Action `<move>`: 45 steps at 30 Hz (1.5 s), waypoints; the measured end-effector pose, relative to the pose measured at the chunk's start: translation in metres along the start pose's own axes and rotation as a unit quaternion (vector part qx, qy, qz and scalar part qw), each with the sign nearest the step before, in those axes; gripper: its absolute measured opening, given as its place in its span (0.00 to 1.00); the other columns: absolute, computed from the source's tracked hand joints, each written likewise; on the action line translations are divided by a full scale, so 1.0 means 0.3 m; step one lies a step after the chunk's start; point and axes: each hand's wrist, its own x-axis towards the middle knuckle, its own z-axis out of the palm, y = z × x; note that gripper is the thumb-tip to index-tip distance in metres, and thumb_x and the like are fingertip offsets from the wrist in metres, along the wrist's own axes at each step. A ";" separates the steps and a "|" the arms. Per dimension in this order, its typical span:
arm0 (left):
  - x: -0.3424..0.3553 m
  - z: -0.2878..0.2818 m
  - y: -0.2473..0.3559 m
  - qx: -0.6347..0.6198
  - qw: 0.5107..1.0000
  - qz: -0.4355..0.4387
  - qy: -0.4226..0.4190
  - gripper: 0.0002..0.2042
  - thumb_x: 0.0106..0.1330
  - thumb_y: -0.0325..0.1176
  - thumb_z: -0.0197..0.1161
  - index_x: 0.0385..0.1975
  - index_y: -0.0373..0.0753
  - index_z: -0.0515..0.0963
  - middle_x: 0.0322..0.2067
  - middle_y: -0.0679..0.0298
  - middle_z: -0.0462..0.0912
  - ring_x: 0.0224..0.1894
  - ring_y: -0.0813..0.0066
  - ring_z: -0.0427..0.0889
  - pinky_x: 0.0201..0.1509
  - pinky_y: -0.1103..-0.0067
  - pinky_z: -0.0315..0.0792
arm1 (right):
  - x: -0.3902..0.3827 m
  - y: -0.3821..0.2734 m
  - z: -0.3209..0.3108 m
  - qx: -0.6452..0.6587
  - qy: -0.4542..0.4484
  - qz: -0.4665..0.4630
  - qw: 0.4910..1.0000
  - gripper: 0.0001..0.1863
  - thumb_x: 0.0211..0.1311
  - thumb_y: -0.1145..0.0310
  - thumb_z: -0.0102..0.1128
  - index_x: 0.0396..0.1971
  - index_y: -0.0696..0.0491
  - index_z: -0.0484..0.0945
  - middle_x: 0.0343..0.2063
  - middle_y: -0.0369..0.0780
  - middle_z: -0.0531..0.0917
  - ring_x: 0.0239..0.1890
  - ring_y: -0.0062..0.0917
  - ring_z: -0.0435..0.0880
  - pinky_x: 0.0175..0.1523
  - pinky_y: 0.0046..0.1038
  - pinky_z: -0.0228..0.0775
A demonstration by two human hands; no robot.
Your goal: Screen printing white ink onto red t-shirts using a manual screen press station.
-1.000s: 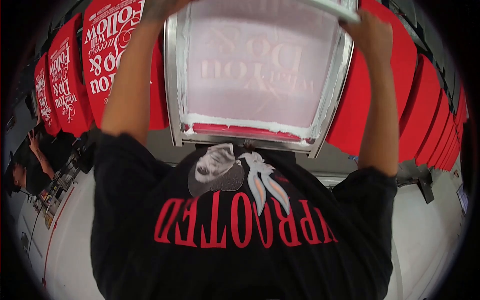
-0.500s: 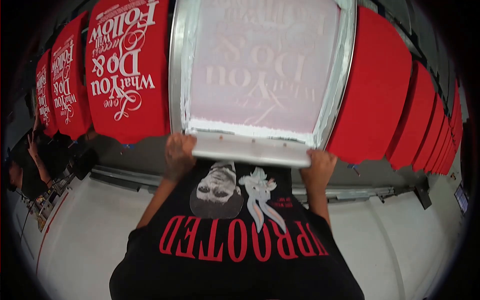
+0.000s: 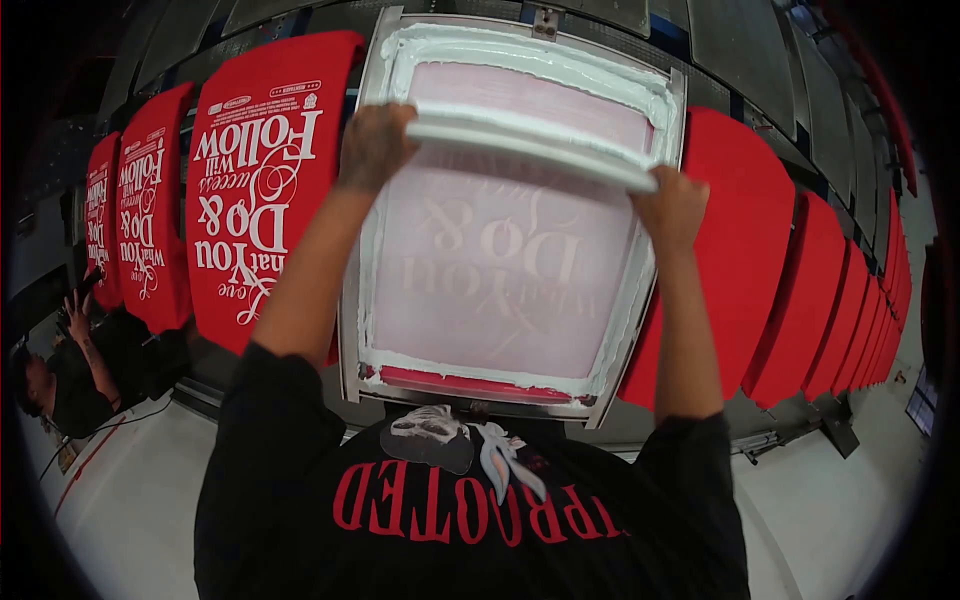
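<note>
A long pale squeegee (image 3: 530, 145) spans the far part of a framed printing screen (image 3: 500, 330). My left hand (image 3: 378, 147) is closed round its left end, and my right hand (image 3: 672, 208) grips the right end. The squeegee slants slightly, its right end nearer me. White ink (image 3: 425, 45) lies thick along the mesh borders and in a band just beyond the squeegee. Faint reversed lettering shows through the whitish mesh on the near side. A strip of red cloth (image 3: 450, 388) shows through the screen's near edge.
Left of the screen, red fabric panels (image 3: 215, 110) with white printed lettering stand in a row. Several plain red panels (image 3: 735, 250) curve away on the right. Metal arms (image 3: 740, 50) lie beyond. Another person's raised hand (image 3: 76, 318) is at far left.
Both hands and the squeegee have moved away from me, from the screen's near edge to its far part. My arms are now stretched out over the screen. The view has shifted too.
</note>
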 end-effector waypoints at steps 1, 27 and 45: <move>0.128 -0.009 0.015 -0.010 0.993 -0.070 -0.095 0.13 0.52 0.36 0.71 0.36 0.39 0.79 0.31 0.56 0.84 0.39 0.56 0.84 0.46 0.66 0.75 | 0.091 0.023 -0.010 -0.024 -0.021 0.008 0.999 0.19 0.40 0.61 0.71 0.36 0.52 0.84 0.32 0.43 0.86 0.36 0.34 0.84 0.48 0.34 0.65; -0.492 -0.214 0.427 -0.415 0.818 -0.105 -0.385 0.15 0.66 0.44 0.61 0.35 0.36 0.82 0.32 0.55 0.85 0.36 0.62 0.85 0.44 0.71 0.77 | 0.638 -0.050 -0.118 0.115 -0.107 -0.223 0.962 0.29 0.50 0.50 0.70 0.48 0.55 0.80 0.40 0.48 0.85 0.44 0.40 0.84 0.51 0.33 0.72; -1.160 -0.218 0.765 -0.450 0.743 -0.230 -0.439 0.17 0.63 0.45 0.65 0.22 0.35 0.76 0.12 0.66 0.67 0.17 0.79 0.67 0.22 0.75 0.60 | -0.047 -0.298 -0.149 0.099 -0.226 -0.256 0.935 0.16 0.50 0.66 0.64 0.40 0.52 0.83 0.34 0.48 0.85 0.40 0.44 0.83 0.50 0.37 0.74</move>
